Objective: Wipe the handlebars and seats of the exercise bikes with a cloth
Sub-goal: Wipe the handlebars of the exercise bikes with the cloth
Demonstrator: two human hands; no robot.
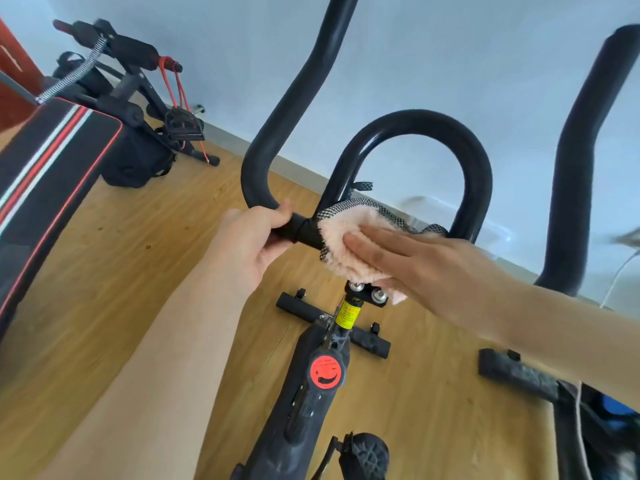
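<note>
A wood-grain floor (114, 258) is seen below a pale wall (450, 64), the two meeting along a grey skirting line that runs from upper left to right. Most of the middle is taken up by a black exercise bike (311, 393), whose handlebar (415, 121) rises as a central loop with a long curved bar on the left and another on the far right. To the left, a padded bench (52, 161) with red and white stripes is cut off by the frame edge, and behind it a black exercise frame (138, 84) with a spring and red cords stands against the wall. The left hand (252, 244) is closed around the horizontal part of the handlebar, its fingers wrapped on the bar just left of the loop's base. The right hand (415, 261) is laid flat, fingers together and extended, pressing a fluffy pink cloth (346, 244) with a checked grey edge against the bar at the loop's base. A round red knob (327, 372) on the frame is marked with plus and minus signs; its small writing cannot be read. A yellow label (346, 315) on the stem carries print too small to read. Bare floor lies open left of the bike, while a second black base bar (516, 374) crowds the right side.
</note>
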